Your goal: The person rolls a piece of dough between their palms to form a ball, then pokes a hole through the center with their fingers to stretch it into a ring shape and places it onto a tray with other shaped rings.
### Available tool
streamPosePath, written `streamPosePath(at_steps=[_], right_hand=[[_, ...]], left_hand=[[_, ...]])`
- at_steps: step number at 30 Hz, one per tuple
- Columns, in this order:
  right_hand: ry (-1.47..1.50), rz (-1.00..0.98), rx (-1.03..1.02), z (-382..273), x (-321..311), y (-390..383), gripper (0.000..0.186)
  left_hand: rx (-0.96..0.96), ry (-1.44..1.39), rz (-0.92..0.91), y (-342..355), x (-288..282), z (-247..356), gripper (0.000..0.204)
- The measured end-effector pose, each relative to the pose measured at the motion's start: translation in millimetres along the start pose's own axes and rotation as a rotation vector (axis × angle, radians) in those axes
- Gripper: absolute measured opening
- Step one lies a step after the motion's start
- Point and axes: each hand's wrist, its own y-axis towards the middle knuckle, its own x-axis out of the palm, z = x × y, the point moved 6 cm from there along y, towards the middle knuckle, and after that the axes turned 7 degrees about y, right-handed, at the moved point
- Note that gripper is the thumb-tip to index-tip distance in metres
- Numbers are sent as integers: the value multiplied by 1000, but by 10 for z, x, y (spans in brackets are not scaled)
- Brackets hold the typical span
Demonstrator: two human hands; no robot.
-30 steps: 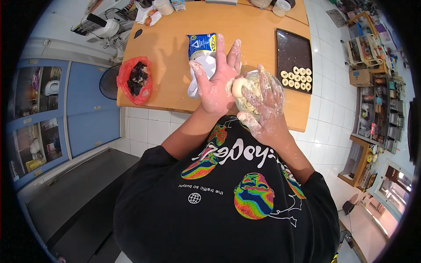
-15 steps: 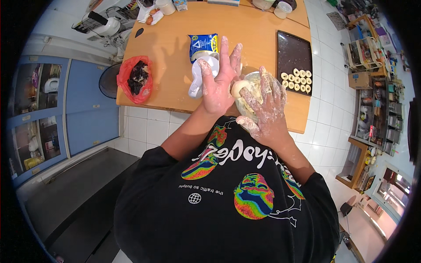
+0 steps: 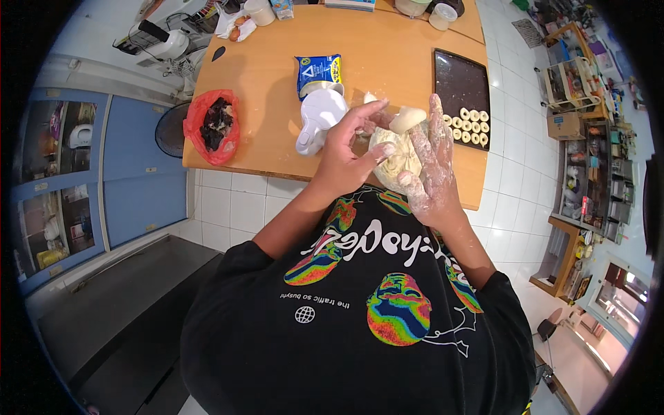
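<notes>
A small smooth ball of pale dough (image 3: 408, 119) sits between my hands, against the fingers of my floury right hand (image 3: 437, 176). That hand is open, with its fingers stretched upward and its thumb by a larger lump of soft dough (image 3: 400, 158). My left hand (image 3: 349, 149) is open on the left side, fingers curved and thumb apart, its thumb tip at the edge of the lump. What lies under the lump is mostly hidden by my hands. To the left are a white plastic jug-like container (image 3: 321, 117) and a blue-and-yellow packet (image 3: 318, 75).
A dark baking tray (image 3: 460, 79) at the table's right holds several small dough rings (image 3: 474, 126). On the left edge lies a red plastic bag (image 3: 196, 131) with dark contents. Tubs (image 3: 443, 17) and eggs (image 3: 235, 32) stand along the wooden table's (image 3: 263, 83) far side.
My left hand has turned inward and dropped toward the dough, its fingers curling. The dough ball has shifted up and right, and my right hand has moved slightly right.
</notes>
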Motion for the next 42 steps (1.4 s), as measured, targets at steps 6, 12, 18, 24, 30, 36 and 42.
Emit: streamPosePath(at_steps=[6, 12, 18, 24, 30, 36, 42], right_hand=[[121, -62, 79, 4, 7, -7, 53], [135, -78, 118, 22, 7, -4, 51], [-73, -44, 132, 15, 48, 15, 36], [301, 212, 271, 241, -72, -84, 16], [816, 343, 626, 512, 7, -238, 9], [1071, 327, 809, 466, 115, -156, 12], [1046, 278, 806, 678, 159, -212, 15]], left_hand=[[37, 125, 141, 13, -47, 37, 40], [-55, 19, 201, -9, -10, -93, 26], [-511, -279, 143, -107, 169, -408, 20], [-586, -679, 99, -196, 316, -563, 23], [-523, -781, 34, -138, 357, -553, 26], [-496, -712, 43, -144, 347, -569, 26], [-468, -407, 58, -76, 260, -417, 25]])
